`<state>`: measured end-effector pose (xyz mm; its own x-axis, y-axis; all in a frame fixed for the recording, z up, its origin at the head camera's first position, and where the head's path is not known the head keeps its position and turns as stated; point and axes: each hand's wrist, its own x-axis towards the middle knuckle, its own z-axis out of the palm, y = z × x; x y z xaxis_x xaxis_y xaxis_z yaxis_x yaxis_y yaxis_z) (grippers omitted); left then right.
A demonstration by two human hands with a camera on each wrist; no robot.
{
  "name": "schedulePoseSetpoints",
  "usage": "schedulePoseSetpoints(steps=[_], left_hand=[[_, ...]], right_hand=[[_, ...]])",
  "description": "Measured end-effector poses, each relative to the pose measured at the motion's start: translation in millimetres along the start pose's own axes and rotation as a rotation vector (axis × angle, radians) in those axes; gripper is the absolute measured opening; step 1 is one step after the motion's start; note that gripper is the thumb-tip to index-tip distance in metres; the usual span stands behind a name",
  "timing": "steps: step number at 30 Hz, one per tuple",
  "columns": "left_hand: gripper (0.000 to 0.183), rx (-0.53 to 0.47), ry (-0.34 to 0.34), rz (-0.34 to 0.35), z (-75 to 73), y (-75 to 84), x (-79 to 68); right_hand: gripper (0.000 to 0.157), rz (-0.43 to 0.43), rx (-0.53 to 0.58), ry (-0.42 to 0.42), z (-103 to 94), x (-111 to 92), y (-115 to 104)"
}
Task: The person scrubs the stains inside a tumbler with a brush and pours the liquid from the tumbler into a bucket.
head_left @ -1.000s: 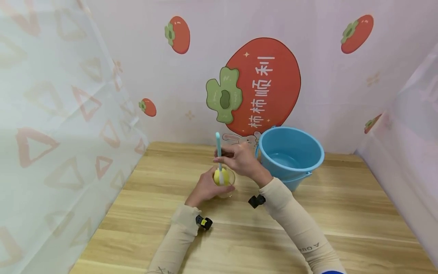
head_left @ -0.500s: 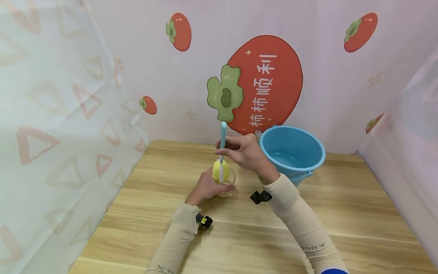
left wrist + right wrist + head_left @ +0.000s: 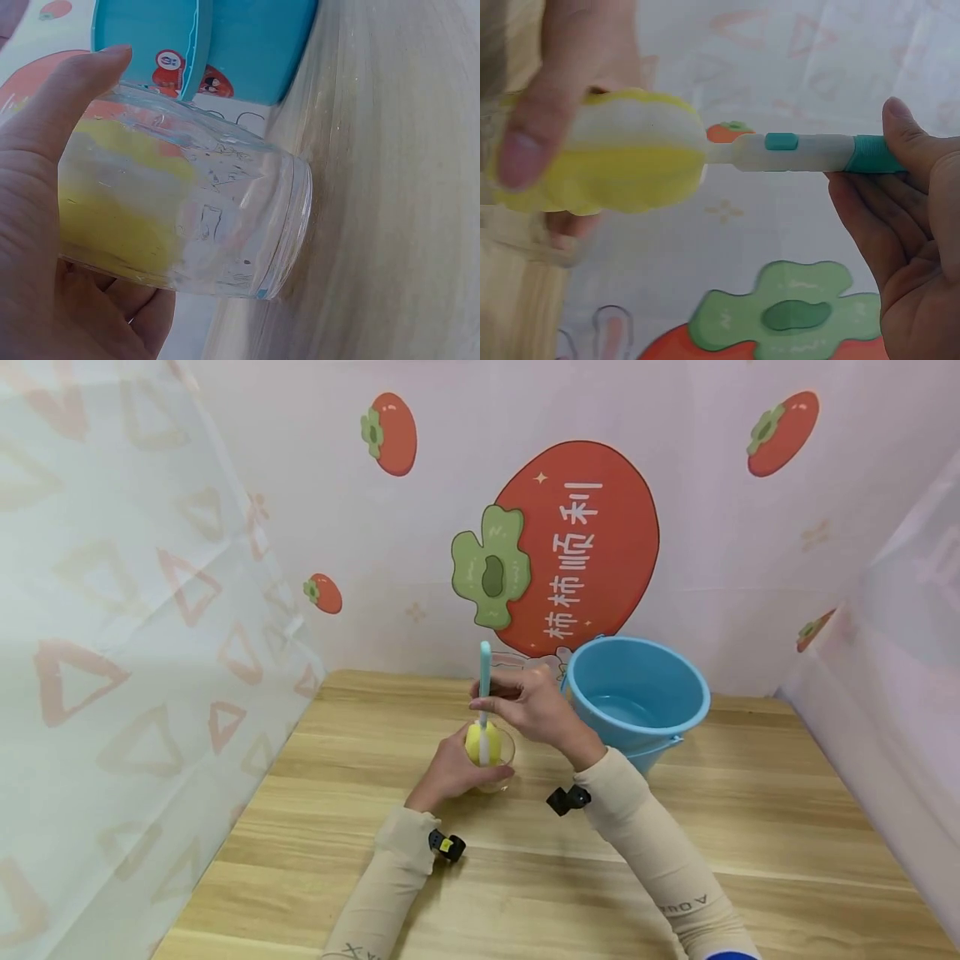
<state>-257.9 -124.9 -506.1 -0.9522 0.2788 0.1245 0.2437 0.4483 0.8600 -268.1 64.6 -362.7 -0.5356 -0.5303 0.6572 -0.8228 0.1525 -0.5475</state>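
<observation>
My left hand [image 3: 453, 764] grips a clear drinking glass [image 3: 232, 217], thumb along the near side and fingers round the far side. The glass stands upright, its base at the table. My right hand [image 3: 536, 706] pinches the turquoise-and-white handle [image 3: 802, 154] of a sponge cup brush between thumb and fingers, close above the glass. The brush points straight down, and its yellow-and-white sponge head [image 3: 652, 165] sits partly in the glass, with its upper part above the rim. In the left wrist view the sponge shows blurred through the glass wall.
A blue bucket [image 3: 637, 668] stands at the back right, just beyond my right wrist. The wooden table [image 3: 360, 735] ends at a white sheet printed with persimmons [image 3: 585, 543], and more sheeting hangs at the left and right sides.
My right hand has drawn the brush up a little, then pushed it partway down again. The left hand and the glass have stayed in place.
</observation>
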Motion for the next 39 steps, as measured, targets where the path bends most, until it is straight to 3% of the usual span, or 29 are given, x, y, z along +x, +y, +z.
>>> schedulePoseSetpoints(steps=[5,14,21,25,33,39], left_hand=[[0.057,-0.003,0.017,0.011,-0.8,0.1,2.9],[0.075,-0.013,0.004,0.001,-1.8,-1.5,0.5],[0.056,0.004,-0.003,0.01,-1.2,-2.4,1.1],[0.055,0.001,0.004,0.019,-1.6,-1.5,1.9],[0.083,0.007,-0.005,-0.016,0.0,1.1,-0.7],[0.069,-0.028,-0.009,0.009,-0.6,3.7,-0.6]], right_hand=[[0.011,-0.024,0.039,0.024,-8.6,5.7,-6.5],[0.011,0.056,-0.043,-0.026,12.0,-9.9,10.5],[0.013,0.005,0.04,0.024,-9.8,6.0,-10.0],[0.014,0.02,0.025,0.033,-11.6,5.6,-10.5],[0.01,0.111,-0.065,-0.023,6.8,-17.9,6.1],[0.013,0.037,-0.003,0.028,-11.6,-2.8,-10.2]])
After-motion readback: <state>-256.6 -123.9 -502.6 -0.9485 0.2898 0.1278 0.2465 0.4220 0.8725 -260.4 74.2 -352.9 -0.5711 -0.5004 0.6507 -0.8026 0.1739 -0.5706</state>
